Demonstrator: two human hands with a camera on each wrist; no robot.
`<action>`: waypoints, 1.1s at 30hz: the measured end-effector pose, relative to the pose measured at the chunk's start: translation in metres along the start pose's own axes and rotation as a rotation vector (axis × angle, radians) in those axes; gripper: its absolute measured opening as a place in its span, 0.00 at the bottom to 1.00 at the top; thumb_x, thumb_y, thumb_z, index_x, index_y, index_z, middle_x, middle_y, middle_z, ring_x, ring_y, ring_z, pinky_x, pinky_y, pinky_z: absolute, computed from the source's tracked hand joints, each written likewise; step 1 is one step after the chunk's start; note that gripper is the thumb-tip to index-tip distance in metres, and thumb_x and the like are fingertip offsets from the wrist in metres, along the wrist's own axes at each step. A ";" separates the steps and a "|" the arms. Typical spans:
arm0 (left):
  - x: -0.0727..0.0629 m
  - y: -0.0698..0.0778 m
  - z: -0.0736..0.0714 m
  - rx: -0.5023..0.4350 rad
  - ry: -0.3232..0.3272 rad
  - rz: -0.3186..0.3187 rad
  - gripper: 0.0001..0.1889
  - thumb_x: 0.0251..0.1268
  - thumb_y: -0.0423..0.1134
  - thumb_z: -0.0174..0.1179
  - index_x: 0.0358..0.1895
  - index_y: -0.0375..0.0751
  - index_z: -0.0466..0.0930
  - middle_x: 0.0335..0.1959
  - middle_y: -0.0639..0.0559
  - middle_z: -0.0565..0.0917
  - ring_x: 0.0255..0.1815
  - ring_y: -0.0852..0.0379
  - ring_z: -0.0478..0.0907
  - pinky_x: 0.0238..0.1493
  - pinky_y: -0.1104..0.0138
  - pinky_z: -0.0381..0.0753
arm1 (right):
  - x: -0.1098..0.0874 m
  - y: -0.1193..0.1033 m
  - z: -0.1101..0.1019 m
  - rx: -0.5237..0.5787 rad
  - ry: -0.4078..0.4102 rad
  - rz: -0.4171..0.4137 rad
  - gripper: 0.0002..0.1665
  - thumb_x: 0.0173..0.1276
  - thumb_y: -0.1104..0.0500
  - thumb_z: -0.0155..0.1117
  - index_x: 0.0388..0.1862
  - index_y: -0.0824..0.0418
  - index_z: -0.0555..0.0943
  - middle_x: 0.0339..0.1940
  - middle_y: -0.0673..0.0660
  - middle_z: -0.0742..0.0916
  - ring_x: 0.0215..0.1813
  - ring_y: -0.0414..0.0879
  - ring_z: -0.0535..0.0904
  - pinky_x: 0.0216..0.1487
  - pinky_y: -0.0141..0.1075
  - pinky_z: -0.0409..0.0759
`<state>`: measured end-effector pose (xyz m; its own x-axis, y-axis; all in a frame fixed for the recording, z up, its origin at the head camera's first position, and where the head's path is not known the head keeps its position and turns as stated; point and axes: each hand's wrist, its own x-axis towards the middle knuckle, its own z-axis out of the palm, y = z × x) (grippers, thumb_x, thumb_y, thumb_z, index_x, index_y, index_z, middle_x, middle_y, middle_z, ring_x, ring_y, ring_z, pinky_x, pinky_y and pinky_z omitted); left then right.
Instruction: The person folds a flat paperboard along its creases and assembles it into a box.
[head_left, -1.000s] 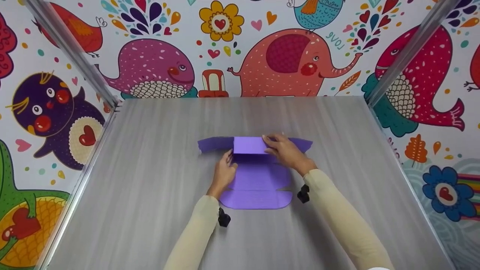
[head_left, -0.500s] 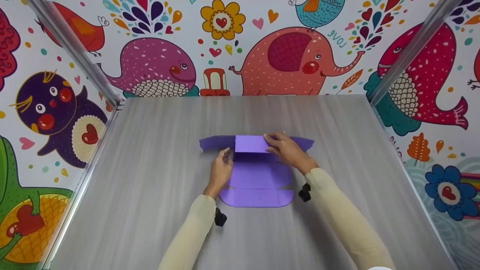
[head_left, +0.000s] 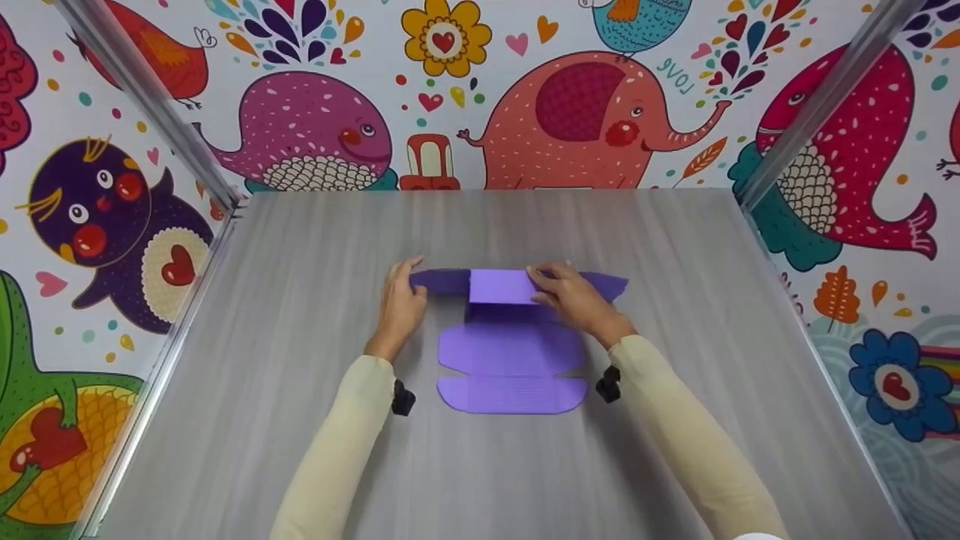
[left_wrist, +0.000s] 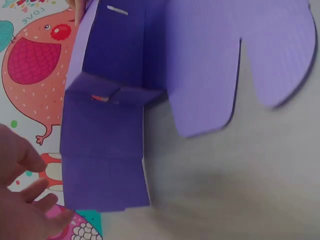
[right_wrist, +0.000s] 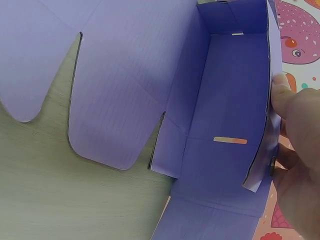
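Note:
A purple cardboard box (head_left: pixel 510 352), partly folded, lies on the table with its flat lid part towards me. Its far section stands up and is folded over at the top into a panel (head_left: pixel 496 286). My right hand (head_left: pixel 574 300) pinches this panel near its right end, thumb on the near face. Beside the outer end of the left side flap (head_left: pixel 444 281) is my left hand (head_left: pixel 400 307). In the left wrist view its fingers (left_wrist: pixel 35 192) are spread and loosely bent, apart from the flap. The right side flap (head_left: pixel 606 285) sticks out behind my right hand.
The grey wood-grain table (head_left: pixel 300 247) surrounds the box. Walls with cartoon prints (head_left: pixel 570 127) stand at the back and sides. Metal posts (head_left: pixel 817 105) rise at the far corners. A black wrist device (head_left: pixel 403 397) hangs by each sleeve.
My left hand has moved away from the folded panel's left edge, leftward and farther out, to the left flap's outer end. My right hand keeps its hold on the panel.

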<state>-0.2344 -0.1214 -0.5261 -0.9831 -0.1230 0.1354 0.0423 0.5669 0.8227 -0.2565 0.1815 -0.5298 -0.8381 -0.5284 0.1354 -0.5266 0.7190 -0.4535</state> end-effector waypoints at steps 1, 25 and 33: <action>0.002 -0.001 -0.003 0.007 -0.024 -0.005 0.27 0.64 0.23 0.48 0.68 0.34 0.72 0.67 0.34 0.73 0.70 0.39 0.69 0.72 0.50 0.69 | 0.000 0.000 0.000 -0.002 0.001 -0.003 0.30 0.77 0.54 0.57 0.74 0.61 0.68 0.68 0.64 0.78 0.72 0.60 0.72 0.80 0.58 0.55; 0.005 -0.020 -0.007 0.114 -0.140 -0.140 0.21 0.70 0.22 0.45 0.63 0.30 0.76 0.63 0.33 0.79 0.67 0.38 0.75 0.71 0.51 0.72 | 0.002 0.001 0.002 -0.013 -0.007 0.015 0.31 0.76 0.53 0.57 0.74 0.59 0.67 0.66 0.63 0.78 0.70 0.59 0.73 0.80 0.59 0.56; 0.003 -0.017 -0.010 0.126 -0.192 -0.113 0.17 0.72 0.23 0.47 0.58 0.27 0.79 0.56 0.31 0.83 0.58 0.39 0.81 0.63 0.51 0.78 | 0.001 0.000 0.003 0.005 0.010 -0.002 0.30 0.76 0.54 0.58 0.73 0.62 0.68 0.66 0.65 0.78 0.70 0.60 0.73 0.80 0.59 0.55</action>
<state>-0.2362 -0.1395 -0.5341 -0.9966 -0.0417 -0.0708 -0.0807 0.6568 0.7497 -0.2566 0.1797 -0.5325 -0.8386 -0.5250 0.1453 -0.5275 0.7160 -0.4572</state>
